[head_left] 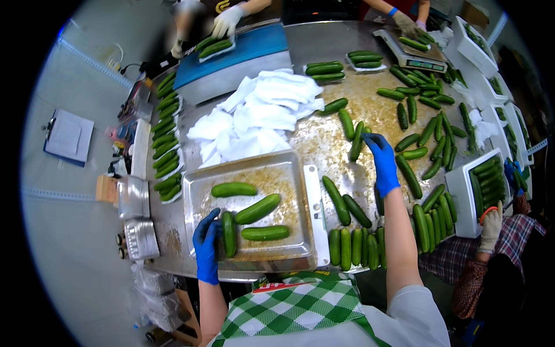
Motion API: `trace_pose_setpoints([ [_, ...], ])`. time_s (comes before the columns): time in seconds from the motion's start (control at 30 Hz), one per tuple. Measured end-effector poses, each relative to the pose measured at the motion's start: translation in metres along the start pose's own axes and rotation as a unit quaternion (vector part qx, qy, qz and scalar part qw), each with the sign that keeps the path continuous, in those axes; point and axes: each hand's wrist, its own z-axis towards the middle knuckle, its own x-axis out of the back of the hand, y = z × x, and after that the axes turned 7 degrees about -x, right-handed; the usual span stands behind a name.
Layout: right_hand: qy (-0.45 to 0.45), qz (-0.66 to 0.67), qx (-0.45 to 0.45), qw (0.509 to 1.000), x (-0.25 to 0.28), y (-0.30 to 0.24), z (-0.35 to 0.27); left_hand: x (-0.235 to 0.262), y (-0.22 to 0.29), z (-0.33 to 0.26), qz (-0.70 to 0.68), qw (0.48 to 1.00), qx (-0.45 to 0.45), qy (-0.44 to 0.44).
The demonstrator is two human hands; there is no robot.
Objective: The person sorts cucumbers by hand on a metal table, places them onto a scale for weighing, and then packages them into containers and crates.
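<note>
Left hand (206,243) curls at a cucumber (229,234) in the tray (277,180), right hand (383,165) at another cucumber (356,143) on the tabletop (315,136); can't tell whether either grips.

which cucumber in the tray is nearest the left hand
The lower left cucumber in the tray, running up and down, beside the left hand; the top one and lower right one lie crosswise, the middle one slants, all farther away.
</note>
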Motion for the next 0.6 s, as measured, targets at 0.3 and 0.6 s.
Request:
trace_pose_setpoints([
  [0.3, 0.123, -0.367, 0.204, 0.899, -0.019, 0.045, 0.003, -0.002, -0.004, 0.000, -0.019, 0.999, -0.028, -0.017],
  [0.6, -0.038, -0.494, 0.070, 0.866, -0.057, 0.063, -0.001, -0.016, 0.007, 0.000, -0.020, 0.999, -0.023, 0.012],
])
